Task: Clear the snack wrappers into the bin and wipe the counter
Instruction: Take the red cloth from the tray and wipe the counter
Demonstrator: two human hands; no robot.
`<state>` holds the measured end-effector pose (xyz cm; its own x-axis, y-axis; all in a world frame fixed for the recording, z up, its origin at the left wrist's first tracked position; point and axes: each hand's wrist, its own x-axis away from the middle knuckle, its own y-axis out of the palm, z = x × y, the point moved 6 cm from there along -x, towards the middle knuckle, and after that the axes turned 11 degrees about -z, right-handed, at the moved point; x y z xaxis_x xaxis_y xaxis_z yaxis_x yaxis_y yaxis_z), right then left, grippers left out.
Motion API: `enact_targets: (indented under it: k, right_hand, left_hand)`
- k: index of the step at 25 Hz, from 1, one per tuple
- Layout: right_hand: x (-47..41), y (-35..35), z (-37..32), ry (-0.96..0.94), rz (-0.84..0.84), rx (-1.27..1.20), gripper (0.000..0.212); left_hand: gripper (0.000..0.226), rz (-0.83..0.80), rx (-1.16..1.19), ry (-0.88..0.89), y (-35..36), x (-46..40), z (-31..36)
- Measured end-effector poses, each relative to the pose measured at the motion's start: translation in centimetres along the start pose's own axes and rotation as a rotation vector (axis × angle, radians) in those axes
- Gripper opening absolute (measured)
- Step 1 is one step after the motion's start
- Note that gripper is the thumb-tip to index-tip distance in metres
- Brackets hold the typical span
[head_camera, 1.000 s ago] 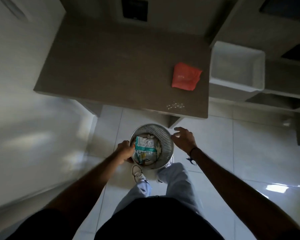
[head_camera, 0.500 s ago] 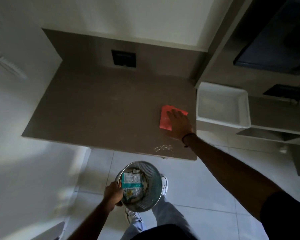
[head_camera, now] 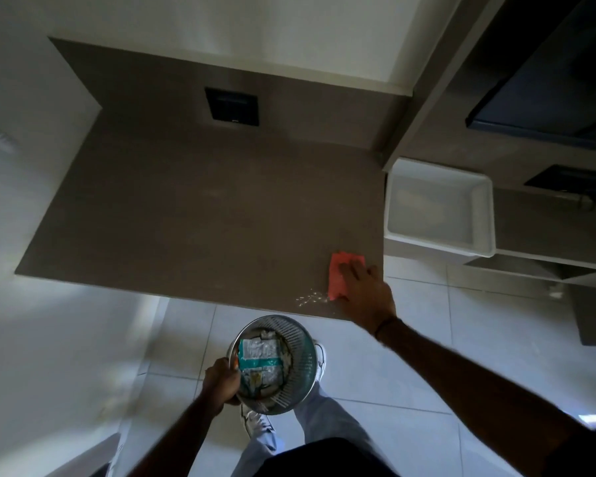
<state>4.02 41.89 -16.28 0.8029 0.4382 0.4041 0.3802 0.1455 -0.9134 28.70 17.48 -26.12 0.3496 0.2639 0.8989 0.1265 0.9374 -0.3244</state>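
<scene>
A brown counter (head_camera: 193, 215) fills the middle of the view. An orange cloth (head_camera: 338, 275) lies at its front right corner, and my right hand (head_camera: 367, 290) presses flat on it. Pale crumbs (head_camera: 310, 299) are scattered on the counter just left of the cloth, near the front edge. Below the counter edge, my left hand (head_camera: 219, 382) grips the left rim of a round metal mesh bin (head_camera: 300, 352). Crumpled snack wrappers (head_camera: 260, 363), white and teal, lie inside the bin.
A white rectangular tub (head_camera: 475, 215) sits right of the counter on a lower shelf. A black wall socket (head_camera: 231, 106) is set in the backsplash. White walls stand at left, and pale floor tiles lie below. My legs and shoes show under the bin.
My right hand left the bin's rim, reached up to the orange cloth and slid it toward the counter's front edge, next to the crumbs. My left hand keeps hold of the bin.
</scene>
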Motion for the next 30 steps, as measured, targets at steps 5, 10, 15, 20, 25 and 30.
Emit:
enact_targets:
  k: [5,10,15,20,25,30]
  right_hand:
    - [2.9,2.5,-3.5,0.252,0.001,-0.173,0.083]
    - [2.5,2.2,-10.2,0.035,-0.019,-0.205,0.073]
    - [5.8,3.9,-15.1,-0.175,-0.197,-0.691,0.042]
    - [5.2,4.6,-11.3,0.327,-0.313,-1.624,0.027]
    - [0.8,0.3,-6.6,0.388,-0.169,-1.745,0.038]
    - [5.4,0.0,-4.1,0.54,0.395,-1.167,0.031]
  left_hand:
    - [0.037,-0.004,0.037,-0.032,-0.2,-0.4,0.2]
    - [0.036,-0.037,0.121,-0.075,-1.2,-0.5,-0.2]
    - [0.034,-0.026,0.155,-0.044,-2.3,0.3,-0.9]
    - [0.033,0.017,0.045,-0.011,-3.4,1.2,-1.1]
    - [0.032,-0.021,0.058,-0.002,-3.3,1.8,-1.3]
    - [0.034,-0.037,0.082,0.026,-3.0,1.7,-1.6]
